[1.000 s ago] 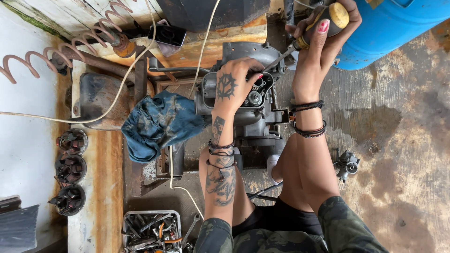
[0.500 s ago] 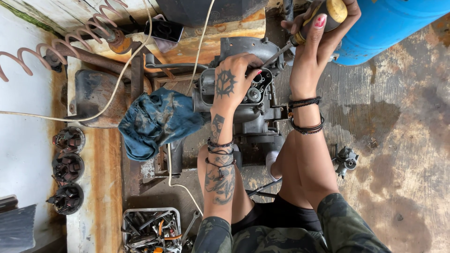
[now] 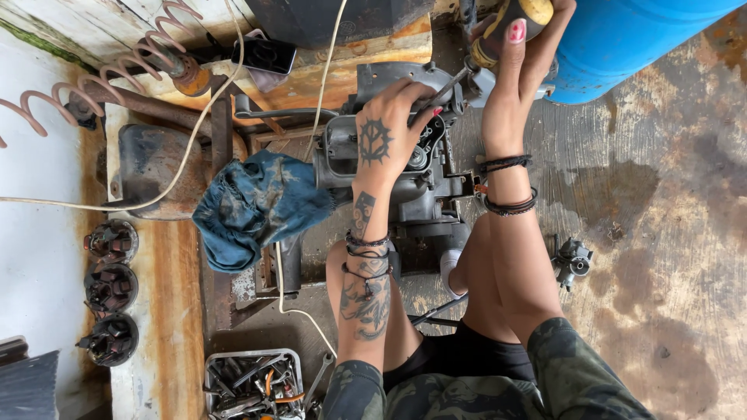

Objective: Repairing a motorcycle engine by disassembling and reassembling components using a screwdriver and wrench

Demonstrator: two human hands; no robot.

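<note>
Your right hand (image 3: pixel 517 58) has crept up toward the top edge of the view since a second ago, so the yellow and black handle of the screwdriver (image 3: pixel 520 17) is now partly cut off, while your left hand (image 3: pixel 385 136) sits where it was on the engine. Right-hand fingers are wrapped tight around that handle, and the metal shaft runs down and left from it to the grey engine block (image 3: pixel 412 179), which lies on the floor between your knees and the blue barrel (image 3: pixel 630 39). Left-hand fingers are curled and pressed together over the top of the block, their tips touching the shaft near where it meets the metal. Just left of the block lies a crumpled blue rag (image 3: pixel 257 204), touching its side. A pale cord (image 3: pixel 202 124) crosses the rusty metal frame (image 3: pixel 159 167) further left, below a rusty coil spring (image 3: pixel 93 85). Three dark round parts (image 3: pixel 109 292) sit in a row along the left edge, a tray of loose tools (image 3: pixel 253 381) lies near your left knee, and a small carburettor (image 3: pixel 574 260) rests apart on the floor to your right.
</note>
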